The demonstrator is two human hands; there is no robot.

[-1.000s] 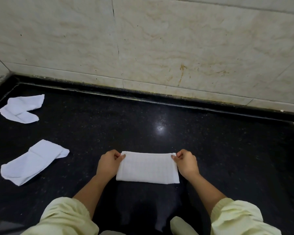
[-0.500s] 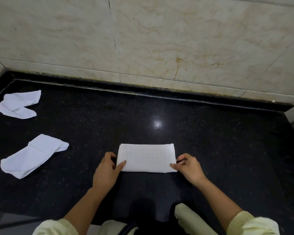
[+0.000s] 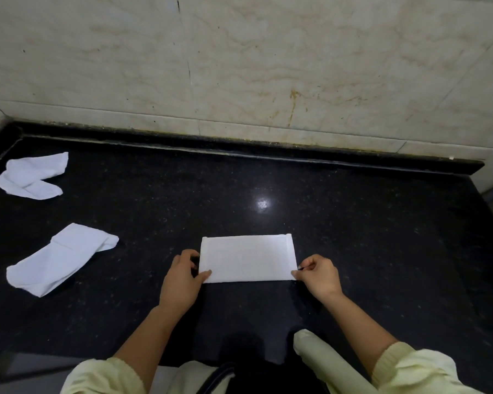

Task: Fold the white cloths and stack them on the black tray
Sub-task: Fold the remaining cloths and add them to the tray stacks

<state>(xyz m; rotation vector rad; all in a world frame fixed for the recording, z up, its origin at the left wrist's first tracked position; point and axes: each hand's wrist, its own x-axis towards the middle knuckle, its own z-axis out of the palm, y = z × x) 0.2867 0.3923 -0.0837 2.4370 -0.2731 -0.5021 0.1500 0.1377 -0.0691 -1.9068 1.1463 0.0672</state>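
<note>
Folded white cloth (image 3: 246,257) flat on black table (image 3: 353,223); left hand (image 3: 181,282) grip pinches its near-left corner, right hand (image 3: 319,277) grip its near-right corner; near crumpled cloth (image 3: 60,257) and far crumpled cloth (image 3: 30,176) lie left of it

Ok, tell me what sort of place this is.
Probably a kitchen or utility counter: polished black speckled stone countertop, stained cream marble-tiled wall behind it, and a white cloth being folded.

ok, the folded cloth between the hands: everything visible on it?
The folded cloth is a white, finely textured rectangle, longer side to side, lying flat on the black speckled surface. Layer edges show along its far and right sides. The left hand grips its near-left corner, thumb on top; the right hand pinches its near-right corner.
</note>
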